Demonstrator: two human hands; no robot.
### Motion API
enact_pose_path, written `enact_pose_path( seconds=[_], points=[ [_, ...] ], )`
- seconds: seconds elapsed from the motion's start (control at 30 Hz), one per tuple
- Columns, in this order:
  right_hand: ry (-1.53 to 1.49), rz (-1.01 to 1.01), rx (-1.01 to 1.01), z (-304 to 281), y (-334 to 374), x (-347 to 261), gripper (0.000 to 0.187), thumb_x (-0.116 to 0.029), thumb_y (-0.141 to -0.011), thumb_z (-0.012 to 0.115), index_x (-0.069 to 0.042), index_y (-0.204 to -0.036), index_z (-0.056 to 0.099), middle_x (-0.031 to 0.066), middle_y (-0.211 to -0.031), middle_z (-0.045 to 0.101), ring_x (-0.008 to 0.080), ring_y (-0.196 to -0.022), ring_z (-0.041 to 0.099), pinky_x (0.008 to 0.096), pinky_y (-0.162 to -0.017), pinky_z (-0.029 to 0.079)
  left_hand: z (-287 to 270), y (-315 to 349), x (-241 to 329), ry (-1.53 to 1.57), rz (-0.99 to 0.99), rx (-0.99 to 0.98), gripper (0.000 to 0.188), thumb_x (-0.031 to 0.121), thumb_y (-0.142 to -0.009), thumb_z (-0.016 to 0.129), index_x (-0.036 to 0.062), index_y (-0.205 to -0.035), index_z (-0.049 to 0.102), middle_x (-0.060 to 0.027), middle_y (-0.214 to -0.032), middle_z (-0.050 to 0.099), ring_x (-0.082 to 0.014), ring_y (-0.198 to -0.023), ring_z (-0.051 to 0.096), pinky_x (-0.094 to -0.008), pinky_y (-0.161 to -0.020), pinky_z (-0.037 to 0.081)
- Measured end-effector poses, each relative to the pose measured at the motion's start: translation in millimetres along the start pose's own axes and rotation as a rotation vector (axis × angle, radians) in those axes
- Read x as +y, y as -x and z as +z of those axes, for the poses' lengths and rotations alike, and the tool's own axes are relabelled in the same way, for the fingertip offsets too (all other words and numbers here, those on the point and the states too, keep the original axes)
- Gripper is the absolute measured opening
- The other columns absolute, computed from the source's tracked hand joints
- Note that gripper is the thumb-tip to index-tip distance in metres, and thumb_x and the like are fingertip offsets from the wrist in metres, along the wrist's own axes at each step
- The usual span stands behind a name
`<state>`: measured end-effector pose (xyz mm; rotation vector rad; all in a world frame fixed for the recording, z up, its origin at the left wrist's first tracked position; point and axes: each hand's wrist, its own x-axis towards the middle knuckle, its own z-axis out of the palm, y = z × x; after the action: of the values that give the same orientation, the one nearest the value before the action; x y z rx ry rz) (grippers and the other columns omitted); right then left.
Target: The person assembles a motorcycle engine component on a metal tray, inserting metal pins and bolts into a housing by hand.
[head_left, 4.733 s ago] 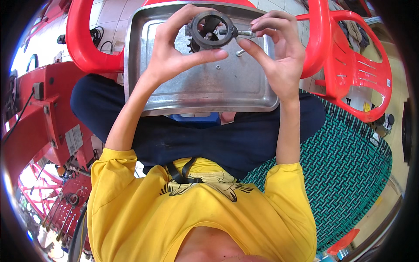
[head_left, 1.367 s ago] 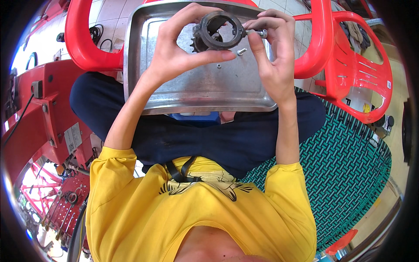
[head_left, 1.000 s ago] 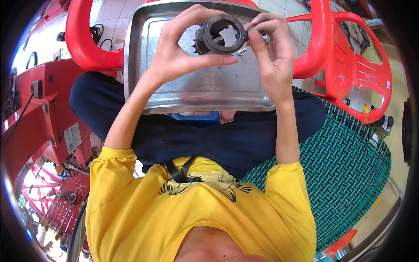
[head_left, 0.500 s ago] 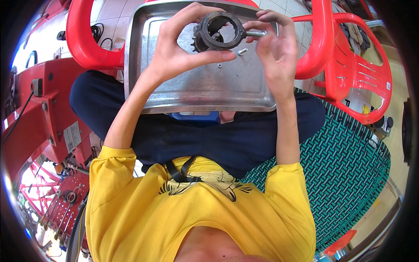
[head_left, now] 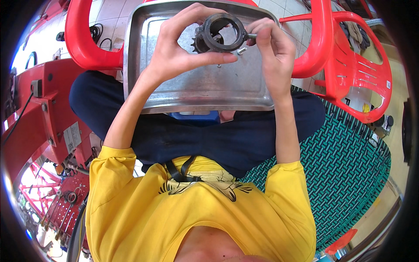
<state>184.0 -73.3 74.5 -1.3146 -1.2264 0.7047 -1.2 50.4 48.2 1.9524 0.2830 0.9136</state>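
Observation:
My left hand (head_left: 176, 48) is closed around a dark ring-shaped metal part (head_left: 241, 32) with small teeth along its left side, thumb below and fingers behind. The part is held up over a metal tray, its round opening facing up toward me. At its right side sticks out a bolt (head_left: 252, 36), pinched between the thumb and fingers of my right hand (head_left: 276, 50). Whether the bolt's inner end is threaded into the part is hidden. Beneath, a short silvery bolt (head_left: 242, 50) and a small nut (head_left: 219, 65) lie on the tray.
The rectangular metal tray (head_left: 205, 106) rests in front of my crossed legs, on a red plastic chair (head_left: 83, 43). Another red chair (head_left: 362, 74) stands at the right. Red machinery (head_left: 32, 96) is close on the left, and a green woven seat (head_left: 349, 166) extends at my right.
My right hand's fingers have come together around the bolt; they were more spread before. The ring part has barely moved in my left hand.

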Motion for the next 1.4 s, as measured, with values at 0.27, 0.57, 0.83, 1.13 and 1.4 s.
enact_pose_path(
  seconds=[0.27, 0.57, 0.83, 1.13, 1.4],
  points=[
    [-0.116, 0.01, 0.096, 10.4, -1.5, -8.7, 0.024, -0.01, -0.094, 0.072, -0.004, -0.112, 0.058, 0.0046, -0.099, 0.064, 0.0118, -0.09, 0.063, 0.026, -0.078, 0.049, -0.9, 3.2, -3.3, -0.025, -0.017, 0.029, 0.063, 0.017, -0.063, 0.093, 0.0047, -0.119, 0.068, -0.0048, -0.109, 0.071, -0.0168, -0.104, 0.066, -0.0329, -0.098, 0.048],
    [-0.089, -0.068, 0.121, 13.7, -2.3, -5.7, 0.032, -0.01, -0.097, 0.067, -0.003, -0.124, 0.05, 0.0034, -0.092, 0.06, 0.0091, -0.072, 0.058, 0.024, -0.063, 0.047, -1.1, 0.2, 0.4, -0.005, -0.047, 0.026, 0.062, 0.016, -0.063, 0.092, 0.0034, -0.118, 0.068, -0.0057, -0.11, 0.07, -0.0166, -0.103, 0.066, -0.0325, -0.098, 0.049],
    [-0.162, -0.066, 0.106, 14.8, -2.3, -6.3, 0.034, -0.013, -0.1, 0.065, -0.004, -0.128, 0.049, 0.0012, -0.088, 0.058, 0.0062, -0.067, 0.054, 0.0202, -0.056, 0.04, 1.5, -1.2, 6.8, -0.034, 0.001, 0.018, 0.063, 0.016, -0.061, 0.094, 0.0025, -0.117, 0.068, -0.0087, -0.11, 0.07, -0.0185, -0.102, 0.067, -0.0317, -0.095, 0.05],
    [-0.268, 0.003, 0.085, 12.3, -0.4, -11.1, 0.03, -0.008, -0.1, 0.062, -0.004, -0.127, 0.05, 0.0007, -0.087, 0.057, 0.0047, -0.066, 0.05, 0.0197, -0.055, 0.038, 2.2, -7.9, 19.6, -0.163, 0.063, 0.005, 0.06, 0.021, -0.058, 0.096, 0.0021, -0.11, 0.072, -0.0093, -0.101, 0.072, -0.0201, -0.093, 0.07, -0.0305, -0.085, 0.054],
    [-0.372, 0.183, 0.028, 3.4, 2.8, -9.4, 0.031, -0.007, -0.098, 0.064, -0.005, -0.126, 0.051, 0.0002, -0.088, 0.054, 0.0038, -0.067, 0.046, 0.0197, -0.057, 0.036, 3.4, -3.5, 9.6, -0.138, 0.142, 0.026, 0.06, 0.024, -0.059, 0.095, 0.0035, -0.111, 0.072, -0.0083, -0.102, 0.072, -0.0197, -0.093, 0.07, -0.0301, -0.083, 0.054]
  ],
)
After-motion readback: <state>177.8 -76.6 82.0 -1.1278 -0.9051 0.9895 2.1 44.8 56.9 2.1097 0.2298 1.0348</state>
